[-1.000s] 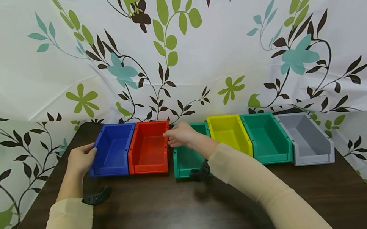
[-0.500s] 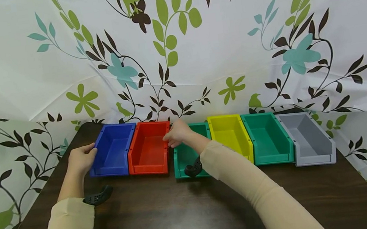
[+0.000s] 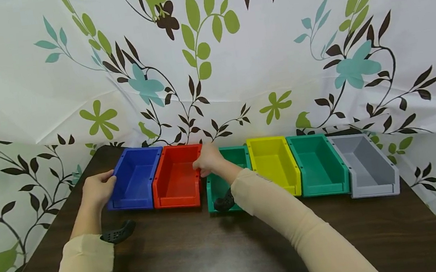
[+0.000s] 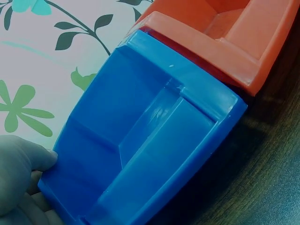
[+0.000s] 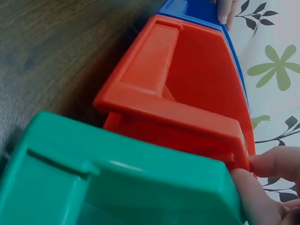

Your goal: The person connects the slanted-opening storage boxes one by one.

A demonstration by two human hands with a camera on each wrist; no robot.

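A blue bin stands at the left end of a row, side by side with a red bin. My left hand holds the blue bin's left side wall; the left wrist view has the thumb on the rim and the fingers outside, partly hidden. At the red bin's rear right corner, my right hand pinches the rim between thumb and index finger. That hand reaches over a green bin, set slightly apart from the red one. All these bins look empty inside.
Right of the green bin stand a yellow bin, a second green bin and a grey bin. Behind the row hangs a patterned cloth. The dark wooden table stretches in front.
My right hand has shifted slightly left and closed onto the red bin's corner, its forearm swinging left too. The left hand has barely moved, and the bins stay in place.
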